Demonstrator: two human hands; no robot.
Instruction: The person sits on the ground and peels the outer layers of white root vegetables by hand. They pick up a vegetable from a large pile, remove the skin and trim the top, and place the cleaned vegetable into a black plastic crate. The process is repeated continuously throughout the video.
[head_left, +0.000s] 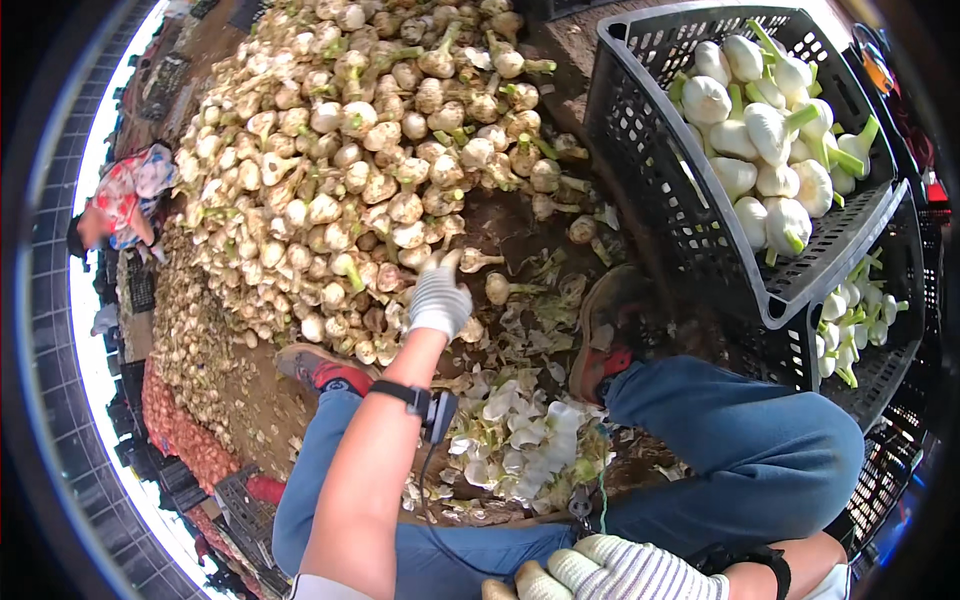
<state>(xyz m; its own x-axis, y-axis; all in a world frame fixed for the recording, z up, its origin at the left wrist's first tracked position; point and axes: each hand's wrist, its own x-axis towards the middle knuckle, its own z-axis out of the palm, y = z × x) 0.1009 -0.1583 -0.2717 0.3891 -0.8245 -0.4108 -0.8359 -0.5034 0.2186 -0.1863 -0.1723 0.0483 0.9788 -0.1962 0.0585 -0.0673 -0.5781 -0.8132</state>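
My left hand (441, 300), in a white striped knit glove, reaches into the near edge of a large heap of garlic bulbs (360, 165). Its fingers extend among the bulbs, beside one loose garlic bulb (477, 260) with a cut stem; no bulb shows in its grasp. Low in the picture, my right hand (622, 570) wears a similar glove and lies before my lap. Its fingers curl, and the bottom edge hides what may be in them. Near it is a small metal piece (580, 504) with a green cord (603, 480).
White garlic skins (525, 442) lie between my shoes. At right, a black plastic crate (675, 180) of cleaned garlic is stacked over another crate (870, 397) holding garlic. A person (131, 199) sits beyond the heap at left, near red mesh sacks (180, 427).
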